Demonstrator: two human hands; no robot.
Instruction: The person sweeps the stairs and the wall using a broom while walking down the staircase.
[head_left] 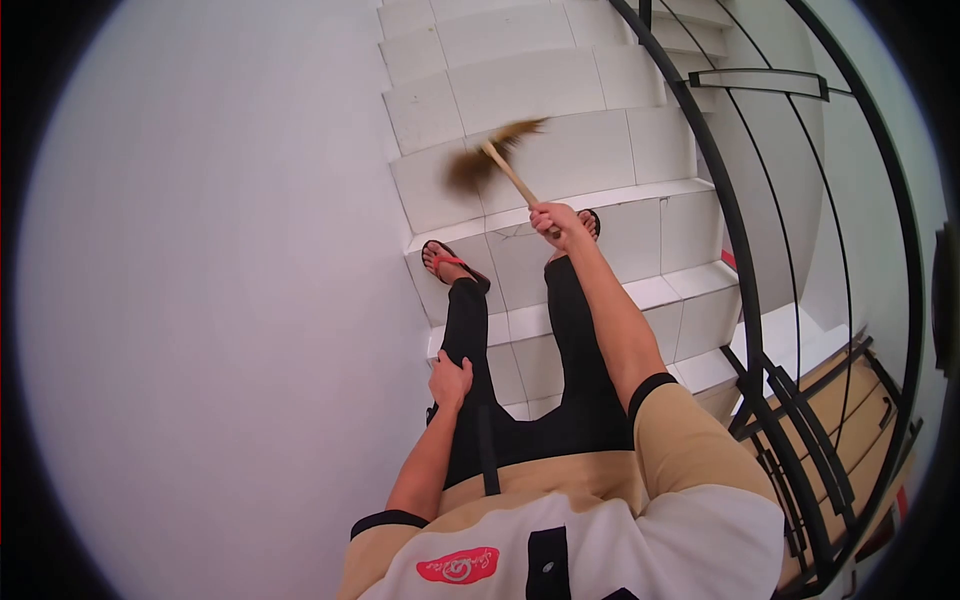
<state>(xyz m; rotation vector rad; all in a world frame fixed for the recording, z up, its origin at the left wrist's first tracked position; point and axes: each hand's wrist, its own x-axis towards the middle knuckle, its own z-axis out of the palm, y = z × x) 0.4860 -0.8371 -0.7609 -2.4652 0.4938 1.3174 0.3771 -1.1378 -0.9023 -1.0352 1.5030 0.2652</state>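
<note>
My right hand (557, 222) is closed around the wooden handle of a short hand broom (516, 181). The broom's brown bristles fan out over a white tiled stair (570, 150) ahead of me and are blurred by motion. My left hand (450, 379) lies on my left leg (466, 320) near the knee, with its fingers resting over the black trousers and no object in it. Both my feet, in flip-flops (456, 264), stand on a stair just below the broom, my right foot partly behind the right hand and forearm.
White tiled stairs go up ahead and continue below my feet. A plain white wall (230, 300) runs along the left. On the right a black metal railing (735, 210) curves down the stairs. Beyond it, a tan slatted surface (850, 410) shows lower down.
</note>
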